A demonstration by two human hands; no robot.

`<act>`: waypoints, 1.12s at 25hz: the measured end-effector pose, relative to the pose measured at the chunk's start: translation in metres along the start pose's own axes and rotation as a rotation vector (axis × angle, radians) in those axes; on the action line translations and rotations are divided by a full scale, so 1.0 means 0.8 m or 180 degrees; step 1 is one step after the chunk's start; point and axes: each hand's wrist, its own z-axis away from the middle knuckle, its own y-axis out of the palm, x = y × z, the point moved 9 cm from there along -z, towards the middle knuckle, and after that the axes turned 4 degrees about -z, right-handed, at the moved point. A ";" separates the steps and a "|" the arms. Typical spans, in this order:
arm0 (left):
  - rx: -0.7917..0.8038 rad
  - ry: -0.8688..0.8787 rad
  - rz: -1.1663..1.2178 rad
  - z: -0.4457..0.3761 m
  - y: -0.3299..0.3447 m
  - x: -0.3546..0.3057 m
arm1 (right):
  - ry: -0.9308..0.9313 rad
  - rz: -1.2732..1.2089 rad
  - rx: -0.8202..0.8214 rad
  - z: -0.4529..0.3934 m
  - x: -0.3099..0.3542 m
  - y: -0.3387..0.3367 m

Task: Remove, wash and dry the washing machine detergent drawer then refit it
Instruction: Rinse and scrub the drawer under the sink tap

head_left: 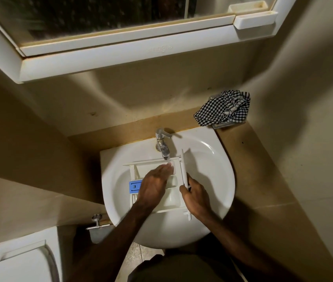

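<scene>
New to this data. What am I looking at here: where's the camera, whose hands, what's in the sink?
There is one picture, taken by a wide-angle camera on a person's head, looking down at their own bare hands. No robot is involved.

They stand at a white bathroom sink. Lying across the basin is a white washing machine detergent drawer with a blue insert at its left end. Its front panel stands on edge at the right end.

The left hand lies inside the drawer with straight fingers reaching under the tap; whether water is running is hard to tell. The right hand grips the front panel, steadying the drawer.

A checked cloth lies on the counter behind the sink, to the right. A mirror cabinet hangs above, and a toilet shows at the lower left.
</scene>
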 end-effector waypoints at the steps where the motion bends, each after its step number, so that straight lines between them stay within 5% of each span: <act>1: 0.0101 0.0043 0.0037 -0.004 0.005 0.000 | 0.0032 0.0047 0.0010 -0.003 0.001 -0.003; 8: 0.0838 -0.0449 -0.0278 -0.043 0.007 0.027 | 0.0381 0.0087 0.0109 -0.028 -0.001 -0.015; 13: 0.0502 -0.0608 -0.0136 -0.029 0.001 0.044 | 0.0382 0.0203 0.0054 -0.030 0.003 -0.012; 21: 0.1015 -0.0599 0.0493 -0.044 0.017 0.035 | 0.0323 0.0223 0.0095 -0.024 0.004 -0.015; 28: 0.1037 -0.0550 -0.0128 -0.030 0.011 0.046 | 0.0277 0.0229 -0.0020 -0.015 0.010 -0.016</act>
